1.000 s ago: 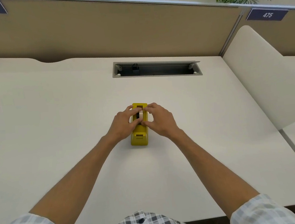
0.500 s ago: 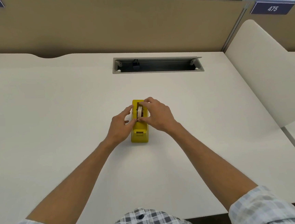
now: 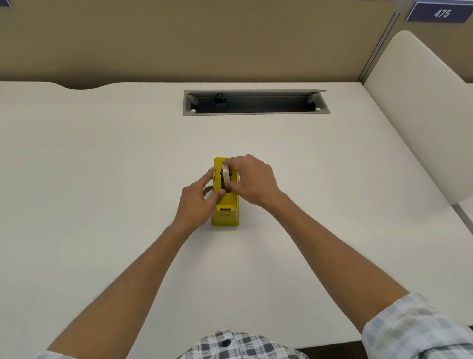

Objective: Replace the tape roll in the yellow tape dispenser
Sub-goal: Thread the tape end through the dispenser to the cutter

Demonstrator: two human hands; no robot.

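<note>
On the pale cream desk [image 3: 87,192], the right hand [image 3: 254,182] pinches a whitish tape roll [image 3: 225,174] in the upright yellow plastic tape dispenser [image 3: 225,209]; the left hand [image 3: 197,201] grips the dispenser's left side.

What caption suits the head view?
Right hand pinches tape roll in yellow dispenser; left hand steadies it.

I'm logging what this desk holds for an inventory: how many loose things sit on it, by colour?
Yellow: 1, the yellow plastic tape dispenser, steadied by the left hand.
Off-white: 1, the off-white tape roll in its slot, pinched by the right hand.
Total: 2, both on the cream desk.
</note>
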